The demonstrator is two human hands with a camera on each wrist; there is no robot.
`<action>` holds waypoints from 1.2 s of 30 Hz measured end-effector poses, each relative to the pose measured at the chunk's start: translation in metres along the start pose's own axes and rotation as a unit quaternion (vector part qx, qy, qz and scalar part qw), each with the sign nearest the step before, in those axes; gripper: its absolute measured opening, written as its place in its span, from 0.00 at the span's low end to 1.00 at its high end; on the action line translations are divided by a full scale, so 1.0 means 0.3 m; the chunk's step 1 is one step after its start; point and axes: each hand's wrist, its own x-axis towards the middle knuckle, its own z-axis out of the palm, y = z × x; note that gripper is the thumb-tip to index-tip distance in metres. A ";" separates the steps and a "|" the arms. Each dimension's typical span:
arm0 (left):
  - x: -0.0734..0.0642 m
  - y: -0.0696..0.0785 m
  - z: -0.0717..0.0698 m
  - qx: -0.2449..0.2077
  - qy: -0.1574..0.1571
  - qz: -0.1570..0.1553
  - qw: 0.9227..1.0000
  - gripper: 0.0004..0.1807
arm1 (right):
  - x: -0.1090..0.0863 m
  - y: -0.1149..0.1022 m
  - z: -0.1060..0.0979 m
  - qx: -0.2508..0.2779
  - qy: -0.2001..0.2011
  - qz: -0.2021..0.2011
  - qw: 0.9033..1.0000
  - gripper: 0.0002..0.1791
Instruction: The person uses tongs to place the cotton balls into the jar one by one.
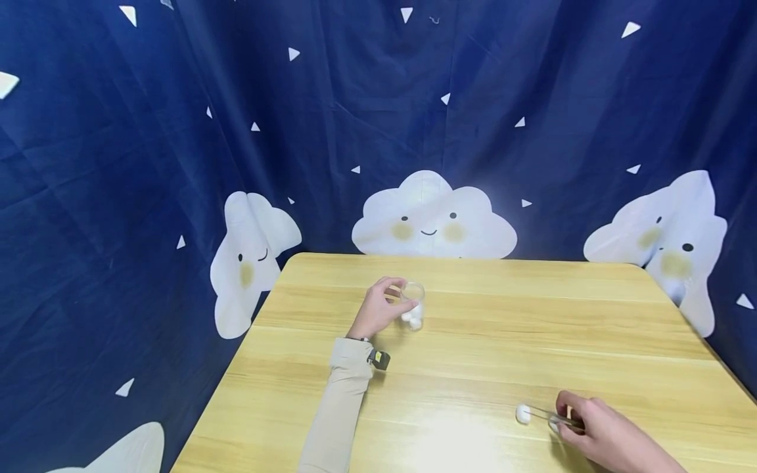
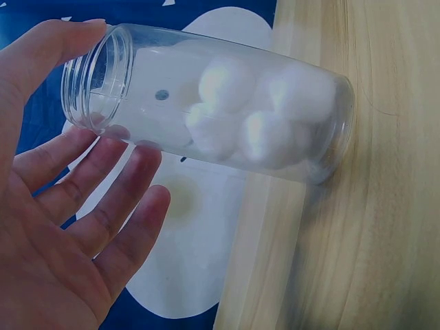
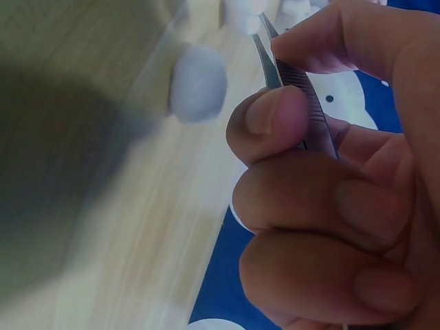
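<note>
My left hand [image 1: 378, 309] steadies a clear jar [image 2: 165, 69] at its open mouth, thumb on one side and fingers on the other. The jar stands upright on the table, with several white cotton balls [image 2: 265, 134] heaped at its bottom. In my right hand [image 1: 612, 430] is a pair of metal tweezers [image 3: 313, 110], pinched between thumb and fingers. The tweezers' tips meet a cotton ball [image 1: 523, 414]; I cannot tell whether they squeeze it. Another cotton ball [image 3: 198, 84] lies on the table beneath the tweezers, partly hidden by the right hand in the head view.
The wooden table [image 1: 473, 361] reaches back to a dark blue curtain [image 1: 378, 118] printed with white clouds and triangles. The jar is farther back and to the left of the two loose cotton balls. A small black device [image 1: 379, 359] sits on the left wrist.
</note>
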 end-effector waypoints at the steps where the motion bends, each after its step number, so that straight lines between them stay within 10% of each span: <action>1: 0.000 0.001 -0.001 -0.002 0.000 0.001 1.000 0.30 | 0.000 0.001 0.000 0.003 -0.006 0.005 1.000 0.05; 24: 0.001 0.003 -0.003 0.006 -0.002 -0.005 1.000 0.30 | -0.003 -0.014 -0.014 -0.044 -0.030 0.024 0.998 0.04; 36: 0.001 0.003 -0.006 0.010 -0.003 -0.008 1.000 0.30 | -0.002 -0.028 -0.016 -0.087 0.024 -0.009 0.996 0.07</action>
